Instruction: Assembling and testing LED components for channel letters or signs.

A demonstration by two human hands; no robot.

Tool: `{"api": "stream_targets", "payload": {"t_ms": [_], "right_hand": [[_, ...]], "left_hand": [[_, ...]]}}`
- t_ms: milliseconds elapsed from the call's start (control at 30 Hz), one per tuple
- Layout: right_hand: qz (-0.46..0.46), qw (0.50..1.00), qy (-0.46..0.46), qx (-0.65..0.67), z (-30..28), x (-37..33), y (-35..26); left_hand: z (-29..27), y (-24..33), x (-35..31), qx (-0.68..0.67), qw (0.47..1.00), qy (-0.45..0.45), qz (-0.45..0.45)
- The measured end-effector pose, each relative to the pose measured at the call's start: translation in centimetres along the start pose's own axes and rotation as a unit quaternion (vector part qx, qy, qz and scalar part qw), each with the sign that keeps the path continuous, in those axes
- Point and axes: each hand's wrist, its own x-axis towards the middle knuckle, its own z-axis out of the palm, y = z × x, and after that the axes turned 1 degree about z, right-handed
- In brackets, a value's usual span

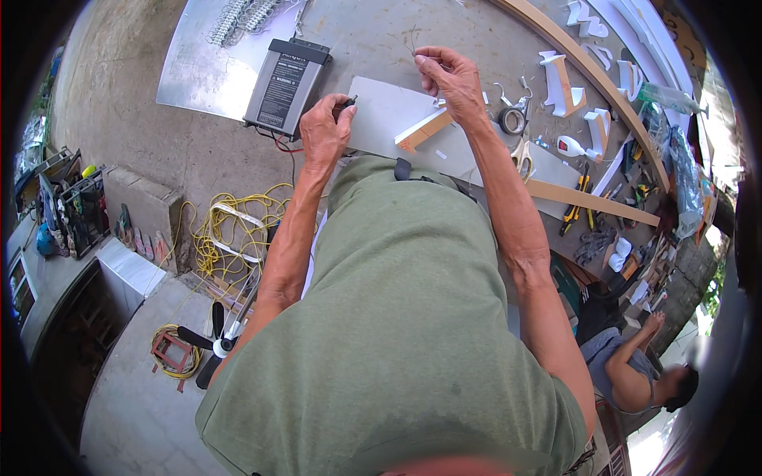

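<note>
My left hand (324, 133) is closed in a pinch on a small black piece (350, 101), perhaps a connector or clip; its exact kind is too small to tell. Higher up and to the right, my right hand (454, 83) pinches thin wires (413, 41) that stick up past the fingertips. Left of my left hand lies a grey and black power supply box (284, 89), with red and dark leads at its near end. Between the hands is a flat grey panel (389, 101). A white channel piece with a tan side (425, 130) rests on it, below my right hand.
Right of my right forearm lie a tape roll (512, 120), scissors (522, 160), a white glue bottle (571, 147) and cutters (573, 213). White letter-like shapes (563, 84) stand farther right, beside a long tan strip (583, 59). Yellow cord (214, 246) tangles on the floor. Another person (631, 369) sits at lower right.
</note>
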Motion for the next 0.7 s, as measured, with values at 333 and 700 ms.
{"api": "stream_targets", "payload": {"t_ms": [333, 700], "right_hand": [[0.001, 0.992, -0.029, -0.124, 0.3, -0.9, -0.8], [-0.030, 0.955, -0.104, -0.278, 1.0, -1.8, -2.3]], "left_hand": [[-1.9, 0.6, 1.3, -0.298, 0.951, -0.030, -0.076], [-1.9, 0.2, 1.1, -0.375, 0.924, -0.054, -0.048]]}}
